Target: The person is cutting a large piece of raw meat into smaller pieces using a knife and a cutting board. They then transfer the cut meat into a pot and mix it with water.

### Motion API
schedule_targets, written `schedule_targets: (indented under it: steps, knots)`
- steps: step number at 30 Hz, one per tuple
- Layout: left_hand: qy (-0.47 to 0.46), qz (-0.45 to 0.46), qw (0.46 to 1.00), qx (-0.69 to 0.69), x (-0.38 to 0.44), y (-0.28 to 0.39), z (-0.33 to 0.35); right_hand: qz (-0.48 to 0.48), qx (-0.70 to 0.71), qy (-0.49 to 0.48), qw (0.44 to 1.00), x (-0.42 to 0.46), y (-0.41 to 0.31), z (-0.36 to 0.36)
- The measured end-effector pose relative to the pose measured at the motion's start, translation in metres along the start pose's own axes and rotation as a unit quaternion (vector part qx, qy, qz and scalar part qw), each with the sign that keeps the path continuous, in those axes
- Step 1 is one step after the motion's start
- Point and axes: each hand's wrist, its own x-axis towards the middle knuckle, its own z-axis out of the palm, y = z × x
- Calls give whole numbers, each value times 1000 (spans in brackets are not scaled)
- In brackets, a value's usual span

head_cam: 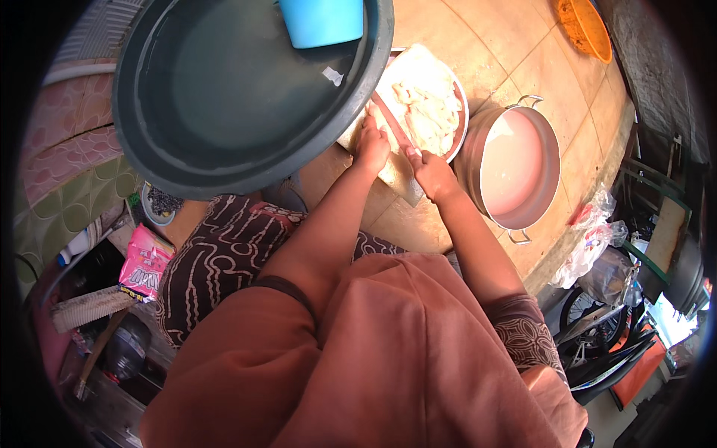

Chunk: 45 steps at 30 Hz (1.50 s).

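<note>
My right hand [436, 175] grips a knife [395, 124], its blade slanting up and left along the near edge of a bowl. My left hand [373, 147] is beside the blade, fingertips bent down on a pale piece of food [385, 116]; glare blurs its outline. Under both hands lies a cutting board [400, 175], one corner pointing towards me. Just beyond, a white-rimmed bowl [464, 112] holds a heap of pale, soft-looking food pieces [428, 103], bleached by sunlight.
Left stands a large dark tub [367, 92] of water with a light-blue dipper [322, 22]. A two-handled metal pot [552, 162] of cloudy pinkish liquid is on the right. Beyond are an orange basin [585, 28] and plastic bags [588, 246]. A pink detergent packet [147, 263] and brush [92, 308] lie left.
</note>
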Motion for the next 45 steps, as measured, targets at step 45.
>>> schedule_targets:
  steps: [45]
  knots:
    - [165, 298, 899, 276, -22, 8, 13, 26, 60, 58, 996, -66, 115, 7]
